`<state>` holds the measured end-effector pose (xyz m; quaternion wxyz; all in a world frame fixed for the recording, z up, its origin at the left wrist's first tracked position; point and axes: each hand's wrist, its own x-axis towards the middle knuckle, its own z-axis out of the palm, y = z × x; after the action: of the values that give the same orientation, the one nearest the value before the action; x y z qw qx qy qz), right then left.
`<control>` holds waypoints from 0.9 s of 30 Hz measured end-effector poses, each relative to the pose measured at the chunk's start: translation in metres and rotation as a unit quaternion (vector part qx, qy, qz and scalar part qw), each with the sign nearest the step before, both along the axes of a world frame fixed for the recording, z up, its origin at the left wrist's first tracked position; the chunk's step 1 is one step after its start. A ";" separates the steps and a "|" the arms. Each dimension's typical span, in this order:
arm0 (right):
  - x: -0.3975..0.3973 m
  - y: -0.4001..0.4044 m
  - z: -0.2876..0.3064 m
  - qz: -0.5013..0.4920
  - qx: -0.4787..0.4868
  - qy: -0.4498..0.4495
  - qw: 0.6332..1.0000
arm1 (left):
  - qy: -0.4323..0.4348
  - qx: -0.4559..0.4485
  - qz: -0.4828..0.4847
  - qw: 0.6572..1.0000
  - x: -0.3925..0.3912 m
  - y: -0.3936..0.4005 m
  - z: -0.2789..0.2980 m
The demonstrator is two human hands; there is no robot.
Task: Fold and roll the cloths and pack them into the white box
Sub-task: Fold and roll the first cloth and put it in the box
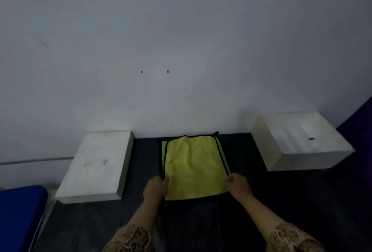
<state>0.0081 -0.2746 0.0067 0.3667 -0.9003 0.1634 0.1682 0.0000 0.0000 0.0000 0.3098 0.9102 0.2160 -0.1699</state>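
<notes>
A yellow cloth (196,167) with a dark trimmed edge lies flat on the dark table, on top of a green cloth (221,151) whose edges show at the left and right. My left hand (156,190) pinches the yellow cloth's left edge near its front corner. My right hand (239,185) pinches the right edge opposite. A white box (300,141) stands at the back right, apart from both hands; its inside is not visible. A second white box (96,167) sits to the left of the cloths.
A pale wall (181,50) rises directly behind the table. A blue object (20,215) sits at the lower left beyond the table edge. Dark table surface (291,201) spreads in front and to the right of the cloths.
</notes>
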 end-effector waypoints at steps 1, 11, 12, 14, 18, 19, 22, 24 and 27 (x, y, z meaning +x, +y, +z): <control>0.001 -0.001 -0.008 -0.003 0.003 0.008 1.000 | 0.031 -0.008 -0.002 0.999 -0.001 0.000 -0.008; 0.012 0.000 -0.037 -0.096 0.028 0.069 0.993 | 0.052 -0.073 0.072 0.993 -0.008 0.001 -0.038; 0.014 -0.001 -0.039 -0.092 0.023 0.070 0.993 | 0.039 -0.078 0.080 0.993 -0.009 0.001 -0.036; 0.017 -0.002 -0.037 -0.105 0.034 0.056 0.992 | 0.009 -0.083 0.095 0.992 -0.009 0.003 -0.032; 0.019 -0.002 -0.032 -0.156 0.092 0.025 0.983 | -0.004 -0.021 0.071 0.997 -0.011 0.008 -0.025; 0.017 -0.001 -0.028 -0.171 0.111 0.017 0.979 | -0.006 0.000 0.065 0.998 -0.013 0.007 -0.021; 0.015 -0.001 -0.019 -0.185 0.122 -0.021 0.975 | -0.047 0.052 0.062 0.996 -0.016 0.002 -0.008; 0.016 -0.005 -0.012 -0.170 0.149 -0.046 0.973 | -0.094 0.011 0.072 0.993 -0.011 0.000 0.003; 0.017 -0.014 0.001 -0.157 0.219 -0.077 0.960 | -0.109 -0.192 0.141 0.965 0.004 0.000 0.021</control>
<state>0.0254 -0.2887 0.0078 0.5885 -0.7710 0.2330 0.0707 0.0037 -0.0003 0.0206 0.5211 0.8071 0.2704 -0.0624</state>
